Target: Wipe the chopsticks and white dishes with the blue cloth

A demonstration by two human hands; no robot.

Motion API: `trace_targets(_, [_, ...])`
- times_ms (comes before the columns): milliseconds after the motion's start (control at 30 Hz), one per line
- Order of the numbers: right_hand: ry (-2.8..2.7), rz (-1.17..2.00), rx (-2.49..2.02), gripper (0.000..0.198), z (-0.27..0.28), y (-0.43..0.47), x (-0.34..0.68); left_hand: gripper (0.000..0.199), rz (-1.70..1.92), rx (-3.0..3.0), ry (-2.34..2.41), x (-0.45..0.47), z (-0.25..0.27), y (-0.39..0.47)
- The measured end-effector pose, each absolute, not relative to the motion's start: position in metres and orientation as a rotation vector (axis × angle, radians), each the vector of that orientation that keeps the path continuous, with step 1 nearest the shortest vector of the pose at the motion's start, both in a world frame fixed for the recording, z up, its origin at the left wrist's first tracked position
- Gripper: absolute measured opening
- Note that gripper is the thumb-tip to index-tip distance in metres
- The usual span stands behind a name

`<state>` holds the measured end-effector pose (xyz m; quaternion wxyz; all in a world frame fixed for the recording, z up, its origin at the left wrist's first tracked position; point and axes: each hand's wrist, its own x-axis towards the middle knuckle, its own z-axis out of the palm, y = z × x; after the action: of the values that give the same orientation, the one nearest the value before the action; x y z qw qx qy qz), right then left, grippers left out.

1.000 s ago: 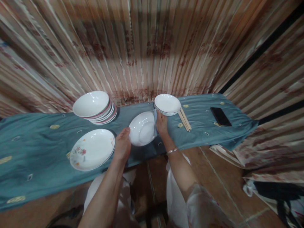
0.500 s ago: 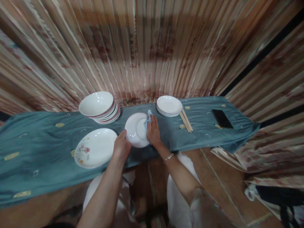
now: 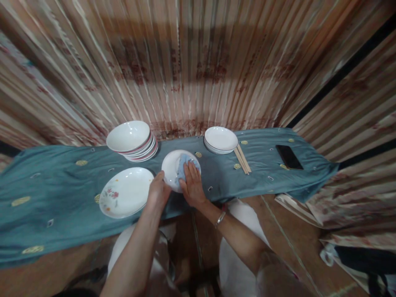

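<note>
A small white plate (image 3: 169, 167) is held over the front half of the table, its underside seemingly turned up. My left hand (image 3: 159, 190) grips its left rim, thumb on top. With fingers pressed flat, my right hand (image 3: 193, 185) holds a light blue cloth (image 3: 185, 161) against the middle of the plate. Just left of my left hand lies a large oval plate (image 3: 126, 192) with a floral print. Behind it stands a stack of white bowls (image 3: 128, 138) with red rims. A stack of small white plates (image 3: 220, 139) sits back right of my hands.
Wooden chopsticks (image 3: 242, 159) lie beside the small plate stack. Farther right is a black phone (image 3: 288, 156). A green patterned cloth (image 3: 62, 181) covers the narrow table. Pleated curtains (image 3: 198, 62) hang close behind it, and a dark bag (image 3: 365, 258) is on the lower right.
My right hand and the blue cloth have moved left from the plate's right rim onto its middle. My left hand keeps its hold on the left rim.
</note>
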<state>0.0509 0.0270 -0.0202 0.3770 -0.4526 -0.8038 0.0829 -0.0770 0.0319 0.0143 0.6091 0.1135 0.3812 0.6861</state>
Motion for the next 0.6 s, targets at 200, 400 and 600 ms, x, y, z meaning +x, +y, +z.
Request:
trace_targets(200, [-2.184,0.185,-1.015,0.055,-0.006,0.017,0.044,0.012,1.648,0.265,1.002,-0.069,0.028,0.029])
trace_targets(400, [-2.212,0.085,-0.932,0.051,0.008,0.031,0.045,0.006,1.618,0.405,0.958,-0.066,0.037,0.023])
trace_targets(600, [-2.116,0.024,-0.955,0.054,0.011,0.046,0.050,0.013,1.646,0.433,0.979,-0.056,0.042,0.022])
